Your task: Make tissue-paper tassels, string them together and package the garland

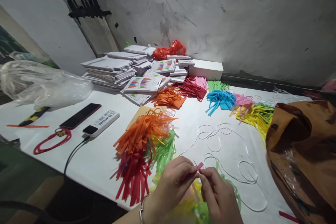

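Observation:
My left hand [176, 178] pinches a small pink paper strip [200, 165] between thumb and fingers. My right hand [219, 190] meets it there, its thumb and fingertips closed on the strip's lower end. Behind and below the hands, partly hidden, lie yellow and green paper fringes [202, 213]. A loosely looped white string [246, 181] spreads over the table just beyond my hands. To the left is a pile of tassels: an orange paper tassel [144, 131], a dark red paper tassel [135, 178] and a green one [165, 150].
Across the white table [99, 154] lie a phone [81, 116], a power bank [102, 124] with a black cable, and a cutter [34, 116]. Further back are stacked white packages [107, 70] and more fringes, including a blue one [222, 100]. A brown bag [304, 147] stands at right.

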`<state>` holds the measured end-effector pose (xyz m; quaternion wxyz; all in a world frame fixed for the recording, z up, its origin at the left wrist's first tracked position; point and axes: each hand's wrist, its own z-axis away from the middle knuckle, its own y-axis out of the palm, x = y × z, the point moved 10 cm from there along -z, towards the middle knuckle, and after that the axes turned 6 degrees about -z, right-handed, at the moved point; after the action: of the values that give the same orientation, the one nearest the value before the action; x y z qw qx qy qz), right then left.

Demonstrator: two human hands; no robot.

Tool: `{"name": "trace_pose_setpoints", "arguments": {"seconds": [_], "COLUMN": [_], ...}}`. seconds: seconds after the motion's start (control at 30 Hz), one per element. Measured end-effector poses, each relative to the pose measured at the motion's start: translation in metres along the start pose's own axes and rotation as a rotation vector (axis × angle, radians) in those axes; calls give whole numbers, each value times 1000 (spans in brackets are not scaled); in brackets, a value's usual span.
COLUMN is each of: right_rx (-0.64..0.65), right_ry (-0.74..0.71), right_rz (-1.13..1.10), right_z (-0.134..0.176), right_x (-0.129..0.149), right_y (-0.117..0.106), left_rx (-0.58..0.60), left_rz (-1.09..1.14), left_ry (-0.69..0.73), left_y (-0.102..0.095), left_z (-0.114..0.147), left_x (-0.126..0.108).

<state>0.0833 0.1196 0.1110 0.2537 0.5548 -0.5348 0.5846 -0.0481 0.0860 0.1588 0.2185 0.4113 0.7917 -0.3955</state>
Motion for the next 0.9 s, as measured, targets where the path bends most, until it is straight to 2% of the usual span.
{"name": "trace_pose_setpoints", "arguments": {"seconds": [0.13, 0.3, 0.4, 0.67, 0.77, 0.9], "right_rx": [47, 215, 253, 375, 406, 380], "right_ry": [143, 328, 357, 383, 381, 368], "right_rz": [-108, -530, -610, -709, -762, -778], "right_z": [-3, -1, 1, 4, 6, 8], "right_x": [-18, -28, -25, -22, -20, -23], "right_y": [6, 29, 32, 38, 40, 38], "left_rx": [26, -12, 6, 123, 105, 8], "left_rz": [125, 220, 219, 57, 89, 111], "left_ry": [-29, -69, -34, 212, 175, 59], "left_y": [3, 6, 7, 4, -1, -9], "left_z": [1, 5, 8, 5, 4, 6], "left_x": [3, 13, 11, -15, -13, -4]}}
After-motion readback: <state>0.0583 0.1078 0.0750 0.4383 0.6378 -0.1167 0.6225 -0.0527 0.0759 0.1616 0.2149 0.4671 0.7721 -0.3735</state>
